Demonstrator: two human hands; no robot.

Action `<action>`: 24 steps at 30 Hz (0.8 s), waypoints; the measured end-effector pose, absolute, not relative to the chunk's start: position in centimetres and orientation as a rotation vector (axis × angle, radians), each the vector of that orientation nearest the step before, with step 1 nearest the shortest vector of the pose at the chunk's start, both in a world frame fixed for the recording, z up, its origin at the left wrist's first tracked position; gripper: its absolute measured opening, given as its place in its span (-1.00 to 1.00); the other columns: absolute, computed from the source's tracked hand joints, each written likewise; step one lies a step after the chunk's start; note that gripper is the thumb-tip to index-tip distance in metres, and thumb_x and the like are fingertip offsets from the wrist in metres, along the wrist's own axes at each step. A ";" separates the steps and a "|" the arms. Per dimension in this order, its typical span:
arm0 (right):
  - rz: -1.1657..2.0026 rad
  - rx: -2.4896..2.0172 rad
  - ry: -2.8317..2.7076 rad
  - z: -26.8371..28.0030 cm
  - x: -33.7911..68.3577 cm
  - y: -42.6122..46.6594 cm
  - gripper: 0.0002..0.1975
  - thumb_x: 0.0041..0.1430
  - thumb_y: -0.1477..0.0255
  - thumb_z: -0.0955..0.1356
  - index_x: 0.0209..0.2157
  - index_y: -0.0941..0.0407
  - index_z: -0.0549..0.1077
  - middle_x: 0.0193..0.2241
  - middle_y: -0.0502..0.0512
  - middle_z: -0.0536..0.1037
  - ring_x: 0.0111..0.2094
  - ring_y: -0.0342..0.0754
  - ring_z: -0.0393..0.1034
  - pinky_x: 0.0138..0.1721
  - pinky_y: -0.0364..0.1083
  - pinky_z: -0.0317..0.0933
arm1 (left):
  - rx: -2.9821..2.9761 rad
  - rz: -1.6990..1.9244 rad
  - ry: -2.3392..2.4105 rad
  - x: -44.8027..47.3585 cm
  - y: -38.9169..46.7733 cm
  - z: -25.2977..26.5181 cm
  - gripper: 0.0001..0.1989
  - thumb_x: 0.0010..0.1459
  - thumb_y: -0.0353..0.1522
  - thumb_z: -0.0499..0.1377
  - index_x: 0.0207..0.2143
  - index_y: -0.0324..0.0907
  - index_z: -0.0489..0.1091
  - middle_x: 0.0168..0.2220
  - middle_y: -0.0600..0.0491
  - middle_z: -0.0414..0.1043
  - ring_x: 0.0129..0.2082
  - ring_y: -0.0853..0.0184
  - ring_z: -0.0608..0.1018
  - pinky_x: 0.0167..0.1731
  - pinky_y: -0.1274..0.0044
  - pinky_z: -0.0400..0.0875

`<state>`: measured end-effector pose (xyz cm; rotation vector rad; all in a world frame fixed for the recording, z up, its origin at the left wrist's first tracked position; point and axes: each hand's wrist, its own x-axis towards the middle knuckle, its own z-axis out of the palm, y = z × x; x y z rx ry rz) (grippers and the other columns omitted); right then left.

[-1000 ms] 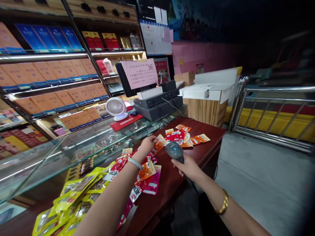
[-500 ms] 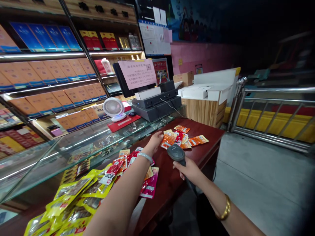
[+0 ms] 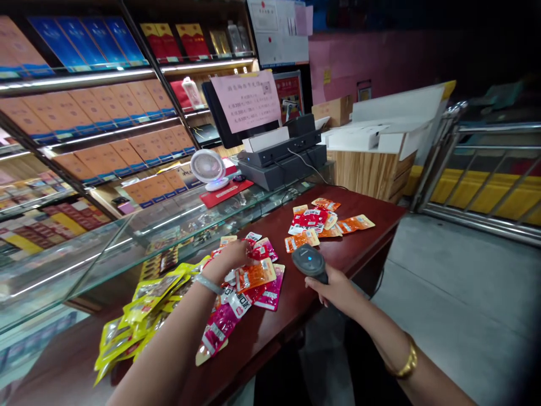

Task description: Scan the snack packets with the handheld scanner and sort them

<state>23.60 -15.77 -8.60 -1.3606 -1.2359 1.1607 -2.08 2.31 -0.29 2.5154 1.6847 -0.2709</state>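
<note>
Beside a long glass display counter [image 3: 101, 265], the right hand [image 3: 338, 290] grasps a dark-grey plastic scanner [image 3: 309, 262] over the glossy reddish-brown table [image 3: 359, 242]; the left hand [image 3: 232, 256], grip unclear, is at shiny red-and-orange packets [image 3: 256, 274].

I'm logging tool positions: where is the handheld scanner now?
In the head view, just right of centre, the scanner is held in the right hand, just below an orange packet.

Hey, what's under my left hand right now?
Red, pink and orange packets show around your left hand; what lies directly beneath its palm and fingers is covered, so I can't tell.
</note>
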 end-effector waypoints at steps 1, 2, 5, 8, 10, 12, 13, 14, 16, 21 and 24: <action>1.159 -1.355 -1.242 -8.8 23.3 -16.0 -0.65 0.07 0.19 0.38 -0.18 0.12 0.35 -0.63 -0.13 0.44 -0.74 -0.19 0.27 -0.72 -0.22 0.16 | 2.547 -0.295 1.708 -2.4 1.5 -0.3 -0.43 -0.17 -0.09 0.35 -0.09 -0.13 0.45 -0.04 -0.16 0.47 0.00 0.03 0.47 -0.02 0.36 0.31; 1.157 -1.348 -1.247 -9.0 23.1 -16.1 -0.64 0.08 0.19 0.38 -0.17 0.12 0.36 -0.62 -0.12 0.46 -0.74 -0.19 0.27 -0.72 -0.22 0.15 | 2.578 -0.305 1.738 -2.6 0.7 -0.3 -0.34 -0.21 -0.08 0.36 -0.03 -0.13 0.41 0.04 -0.19 0.41 0.07 -0.02 0.42 0.04 0.31 0.27; 1.171 -1.335 -1.255 -9.6 22.5 -16.5 -0.63 0.09 0.19 0.38 -0.15 0.12 0.35 -0.61 -0.09 0.48 -0.74 -0.19 0.25 -0.72 -0.21 0.15 | 2.616 -0.283 1.797 -2.8 -1.5 -0.7 -0.16 -0.24 -0.05 0.37 0.12 -0.11 0.28 0.16 -0.24 0.28 0.18 -0.09 0.30 0.12 0.20 0.16; 1.178 -1.337 -1.269 -9.9 22.2 -16.8 -0.65 0.10 0.19 0.38 -0.16 0.11 0.34 -0.58 -0.07 0.50 -0.73 -0.19 0.26 -0.71 -0.21 0.16 | 2.659 -0.252 1.793 -2.8 -3.2 -1.2 -0.27 -0.18 -0.06 0.36 0.06 -0.09 0.33 0.12 -0.20 0.31 0.15 -0.08 0.31 0.09 0.20 0.18; 1.179 -1.336 -1.274 -9.7 22.0 -17.1 -0.67 0.11 0.21 0.37 -0.17 0.11 0.33 -0.58 -0.07 0.49 -0.73 -0.19 0.26 -0.70 -0.21 0.15 | 2.709 -0.238 1.774 -2.9 -3.9 -1.4 -0.49 -0.10 -0.09 0.33 -0.10 -0.09 0.44 0.03 -0.17 0.37 0.09 -0.04 0.36 0.05 0.22 0.21; 1.175 -1.335 -1.280 -9.4 21.9 -17.4 -0.68 0.11 0.23 0.37 -0.16 0.10 0.33 -0.60 -0.09 0.47 -0.73 -0.19 0.26 -0.70 -0.21 0.14 | 2.736 -0.219 1.738 -3.0 -4.5 -1.6 -0.65 -0.03 -0.12 0.30 -0.24 -0.12 0.48 -0.06 -0.15 0.42 0.02 0.00 0.41 0.02 0.26 0.24; 1.169 -1.337 -1.287 -9.3 21.9 -17.5 -0.68 0.12 0.23 0.37 -0.16 0.10 0.33 -0.62 -0.11 0.44 -0.74 -0.18 0.26 -0.70 -0.21 0.14 | 2.737 -0.203 1.728 -3.1 -4.7 -1.6 -0.67 -0.01 -0.12 0.28 -0.26 -0.13 0.49 -0.08 -0.15 0.43 -0.01 0.02 0.43 0.01 0.27 0.24; 1.164 -1.340 -1.298 -9.1 21.8 -17.7 -0.69 0.12 0.23 0.37 -0.16 0.10 0.33 -0.65 -0.13 0.41 -0.74 -0.17 0.26 -0.70 -0.21 0.14 | 2.736 -0.177 1.732 -3.2 -4.9 -1.7 -0.65 0.01 -0.12 0.27 -0.22 -0.14 0.48 -0.08 -0.16 0.44 -0.02 0.02 0.44 0.00 0.28 0.24; 1.158 -1.345 -1.326 -9.0 21.6 -17.9 -0.70 0.13 0.23 0.37 -0.17 0.10 0.34 -0.70 -0.16 0.36 -0.73 -0.16 0.26 -0.69 -0.21 0.15 | 2.734 -0.115 1.786 -3.3 -5.4 -1.8 -0.56 0.02 -0.10 0.26 -0.10 -0.15 0.44 -0.03 -0.18 0.42 -0.01 0.01 0.44 0.01 0.27 0.24; 1.175 -1.333 -1.341 -8.8 21.1 -18.5 -0.70 0.13 0.25 0.38 -0.16 0.10 0.36 -0.62 -0.09 0.44 -0.71 -0.17 0.29 -0.68 -0.21 0.17 | 2.695 -0.206 1.800 -4.2 -6.2 -1.8 -0.50 -0.03 -0.01 0.25 -0.12 -0.12 0.45 -0.01 -0.18 0.41 0.02 -0.05 0.43 0.00 0.18 0.25; 1.201 -1.316 -1.331 -8.7 20.9 -18.9 -0.68 0.13 0.25 0.38 -0.13 0.10 0.36 -0.60 -0.08 0.45 -0.71 -0.17 0.29 -0.69 -0.21 0.17 | 2.664 -0.230 1.783 -4.7 -6.4 -1.6 -0.45 -0.11 0.01 0.30 -0.14 -0.13 0.46 0.00 -0.18 0.40 0.02 -0.06 0.43 -0.01 0.21 0.27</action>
